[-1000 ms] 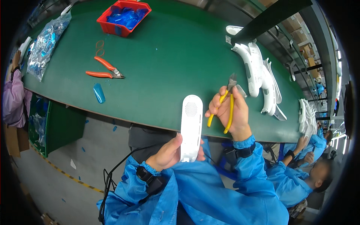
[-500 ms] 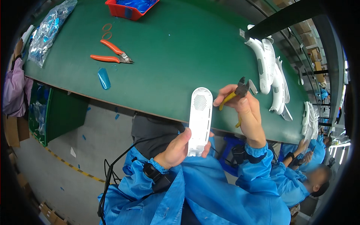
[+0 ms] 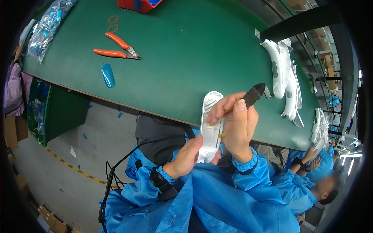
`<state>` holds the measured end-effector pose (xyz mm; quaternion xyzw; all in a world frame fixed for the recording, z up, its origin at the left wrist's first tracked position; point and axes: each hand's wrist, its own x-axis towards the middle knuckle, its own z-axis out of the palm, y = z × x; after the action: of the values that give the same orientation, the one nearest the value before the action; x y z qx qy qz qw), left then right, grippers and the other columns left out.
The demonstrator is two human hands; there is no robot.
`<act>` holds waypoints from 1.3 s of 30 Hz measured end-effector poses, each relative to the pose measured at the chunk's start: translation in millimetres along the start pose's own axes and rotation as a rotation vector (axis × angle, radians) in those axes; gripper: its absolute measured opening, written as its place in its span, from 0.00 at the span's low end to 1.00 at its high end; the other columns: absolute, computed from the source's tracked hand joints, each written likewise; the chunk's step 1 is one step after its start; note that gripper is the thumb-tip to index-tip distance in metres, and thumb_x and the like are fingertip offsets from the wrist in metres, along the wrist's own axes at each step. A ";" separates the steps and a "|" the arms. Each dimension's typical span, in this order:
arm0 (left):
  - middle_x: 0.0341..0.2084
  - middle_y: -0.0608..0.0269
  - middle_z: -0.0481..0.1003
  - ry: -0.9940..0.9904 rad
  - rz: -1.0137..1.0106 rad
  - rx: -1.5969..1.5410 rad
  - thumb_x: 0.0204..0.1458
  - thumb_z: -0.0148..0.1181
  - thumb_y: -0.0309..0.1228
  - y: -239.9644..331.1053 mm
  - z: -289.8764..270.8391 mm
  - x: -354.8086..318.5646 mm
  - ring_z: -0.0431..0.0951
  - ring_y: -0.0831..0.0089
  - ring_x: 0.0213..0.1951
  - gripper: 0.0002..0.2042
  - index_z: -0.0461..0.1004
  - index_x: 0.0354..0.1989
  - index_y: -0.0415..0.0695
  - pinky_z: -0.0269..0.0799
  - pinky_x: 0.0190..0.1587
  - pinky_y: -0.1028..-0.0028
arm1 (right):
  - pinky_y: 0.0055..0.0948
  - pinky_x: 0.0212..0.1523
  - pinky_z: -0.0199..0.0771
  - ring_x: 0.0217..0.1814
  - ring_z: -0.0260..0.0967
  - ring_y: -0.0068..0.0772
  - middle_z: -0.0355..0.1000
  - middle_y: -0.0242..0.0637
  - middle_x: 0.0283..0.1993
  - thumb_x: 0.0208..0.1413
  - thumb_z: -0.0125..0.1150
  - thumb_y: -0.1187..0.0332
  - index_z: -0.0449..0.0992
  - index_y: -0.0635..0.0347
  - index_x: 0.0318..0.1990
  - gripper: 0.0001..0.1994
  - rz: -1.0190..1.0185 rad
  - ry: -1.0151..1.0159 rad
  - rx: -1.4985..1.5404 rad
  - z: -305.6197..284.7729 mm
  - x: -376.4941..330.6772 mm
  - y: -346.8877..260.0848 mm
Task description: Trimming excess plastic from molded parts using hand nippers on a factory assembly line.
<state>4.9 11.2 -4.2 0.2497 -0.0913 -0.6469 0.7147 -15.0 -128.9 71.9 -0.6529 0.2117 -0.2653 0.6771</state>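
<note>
White plastic, a long shell with a round grille at its far end (image 3: 210,123), now stands closer to the person's chest than half a second ago, at the near edge of the green table (image 3: 186,50). The view has also tipped down and nearer, so the red tray (image 3: 136,4) is almost out at the far rim. It looks as if the trimming of the shell goes on, with the piece brought up to the tool.

The left hand (image 3: 185,158) is curled around the near end of the shell and holds it upright from below. The right hand (image 3: 237,124) is closed around yellow-handled cutters (image 3: 254,94), whose dark head points far and right, above the shell; its fingers also touch the shell's side.

Orange-handled pliers (image 3: 116,46) and a blue plastic piece (image 3: 108,75) lie untouched far left. More white shells (image 3: 281,73) are stacked far right.
</note>
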 end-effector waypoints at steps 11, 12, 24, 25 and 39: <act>0.34 0.56 0.76 -0.027 0.017 0.039 0.66 0.27 0.57 -2.8 -4.6 -1.3 0.76 0.70 0.34 0.33 0.67 0.51 0.36 0.72 0.41 0.72 | 0.33 0.28 0.72 0.25 0.64 0.30 0.66 0.41 0.25 0.69 0.42 0.61 0.62 0.64 0.36 0.14 -0.040 0.067 0.179 3.5 0.5 9.4; 0.34 0.56 0.76 -0.028 0.015 0.034 0.66 0.27 0.57 -2.8 -4.8 -0.9 0.76 0.70 0.34 0.33 0.67 0.52 0.36 0.72 0.41 0.72 | 0.33 0.28 0.73 0.25 0.64 0.29 0.66 0.41 0.25 0.69 0.42 0.61 0.62 0.64 0.36 0.14 -0.038 0.078 0.186 4.2 0.5 9.1; 0.36 0.57 0.77 -0.041 0.035 -0.014 0.68 0.27 0.53 -2.1 -6.2 -1.1 0.78 0.72 0.36 0.32 0.71 0.48 0.35 0.74 0.42 0.73 | 0.31 0.29 0.72 0.25 0.64 0.28 0.66 0.41 0.25 0.69 0.43 0.61 0.62 0.65 0.37 0.14 -0.115 0.059 0.118 7.0 -1.4 13.5; 0.36 0.57 0.77 -0.036 0.033 -0.017 0.68 0.27 0.53 -2.1 -5.4 -1.6 0.78 0.72 0.36 0.32 0.72 0.47 0.35 0.73 0.42 0.74 | 0.31 0.29 0.72 0.26 0.64 0.28 0.66 0.41 0.26 0.69 0.43 0.61 0.62 0.65 0.37 0.14 -0.122 0.052 0.116 6.9 -2.2 14.6; 0.37 0.56 0.75 -0.061 -0.030 -0.054 0.65 0.31 0.57 3.5 -4.6 1.1 0.76 0.69 0.38 0.32 0.66 0.55 0.37 0.71 0.44 0.70 | 0.35 0.31 0.74 0.26 0.65 0.31 0.65 0.41 0.26 0.69 0.41 0.65 0.62 0.65 0.37 0.11 -0.147 0.116 0.186 -1.1 -1.2 9.6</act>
<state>10.2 11.4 -6.8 0.2118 -0.0920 -0.6673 0.7081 -15.8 -129.0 62.1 -0.5847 0.1766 -0.3703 0.6999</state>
